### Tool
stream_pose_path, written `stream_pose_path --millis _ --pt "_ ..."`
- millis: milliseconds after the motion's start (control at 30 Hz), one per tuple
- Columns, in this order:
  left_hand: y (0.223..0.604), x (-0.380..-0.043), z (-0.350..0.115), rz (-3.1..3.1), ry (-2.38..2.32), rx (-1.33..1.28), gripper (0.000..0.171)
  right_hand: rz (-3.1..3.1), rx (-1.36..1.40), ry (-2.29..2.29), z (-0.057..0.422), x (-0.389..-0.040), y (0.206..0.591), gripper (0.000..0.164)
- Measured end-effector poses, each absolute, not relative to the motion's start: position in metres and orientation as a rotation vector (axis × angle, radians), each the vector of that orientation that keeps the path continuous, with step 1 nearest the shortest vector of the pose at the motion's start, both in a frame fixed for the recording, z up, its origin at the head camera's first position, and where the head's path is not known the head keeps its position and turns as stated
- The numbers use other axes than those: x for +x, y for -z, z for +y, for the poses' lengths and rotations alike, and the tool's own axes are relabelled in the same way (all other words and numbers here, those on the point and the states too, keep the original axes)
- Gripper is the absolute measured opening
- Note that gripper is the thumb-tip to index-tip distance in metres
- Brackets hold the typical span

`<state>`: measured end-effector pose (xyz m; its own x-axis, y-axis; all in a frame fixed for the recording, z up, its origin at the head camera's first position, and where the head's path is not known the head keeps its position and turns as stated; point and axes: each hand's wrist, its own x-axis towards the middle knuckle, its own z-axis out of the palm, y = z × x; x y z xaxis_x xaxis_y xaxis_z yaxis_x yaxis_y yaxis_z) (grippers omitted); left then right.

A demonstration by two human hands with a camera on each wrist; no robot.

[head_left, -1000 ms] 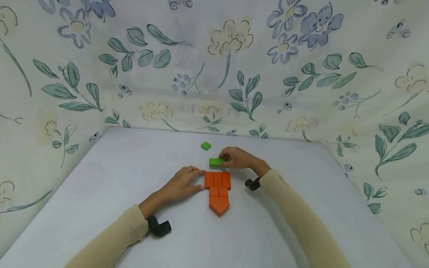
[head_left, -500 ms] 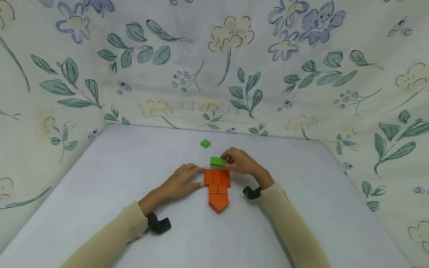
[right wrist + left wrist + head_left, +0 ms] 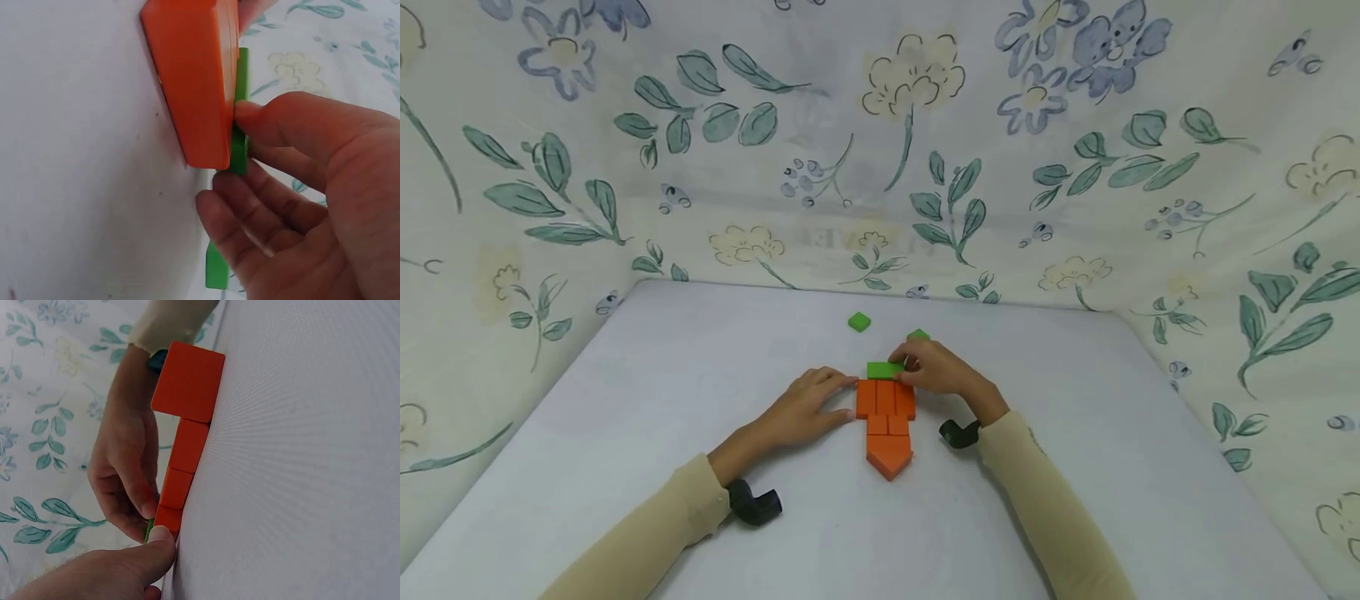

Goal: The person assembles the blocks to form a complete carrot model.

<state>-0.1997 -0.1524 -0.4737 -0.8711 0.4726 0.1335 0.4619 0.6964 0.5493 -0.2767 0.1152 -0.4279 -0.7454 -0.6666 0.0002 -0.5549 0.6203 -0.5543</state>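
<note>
My right hand (image 3: 932, 367) pinches a green rectangular block (image 3: 882, 371) between thumb and fingers, at the far edge of the orange blocks (image 3: 886, 398). Seen from the right wrist, the green block (image 3: 241, 140) lies along the orange face, thumb on one side. My left hand (image 3: 808, 406) rests at the left side of the orange shape, index fingertip by its far corner and thumb by its near one. In the left wrist view the left thumb (image 3: 153, 553) touches the end orange block (image 3: 167, 517). Several orange blocks form a shape with a pointed piece (image 3: 890, 456) nearest me.
Two small green blocks lie beyond the shape: one diamond-like block (image 3: 859, 322) to the left, another green block (image 3: 918, 334) partly hidden behind the right hand. The white table (image 3: 700, 333) meets a floral cloth (image 3: 820, 167) at the back and sides.
The right hand has brought the green rectangular block down against the orange blocks' far edge. A second small green block now shows behind that hand. The left hand stays nearly still.
</note>
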Motion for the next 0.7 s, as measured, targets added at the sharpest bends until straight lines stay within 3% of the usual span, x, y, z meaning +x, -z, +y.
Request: stream_pose_path --millis 700 --pt "0.4740 -0.1996 -0.1535 2.877 -0.936 0.818 0.056 2.598 -0.952 0.725 0.1127 -0.2763 0.4257 0.026"
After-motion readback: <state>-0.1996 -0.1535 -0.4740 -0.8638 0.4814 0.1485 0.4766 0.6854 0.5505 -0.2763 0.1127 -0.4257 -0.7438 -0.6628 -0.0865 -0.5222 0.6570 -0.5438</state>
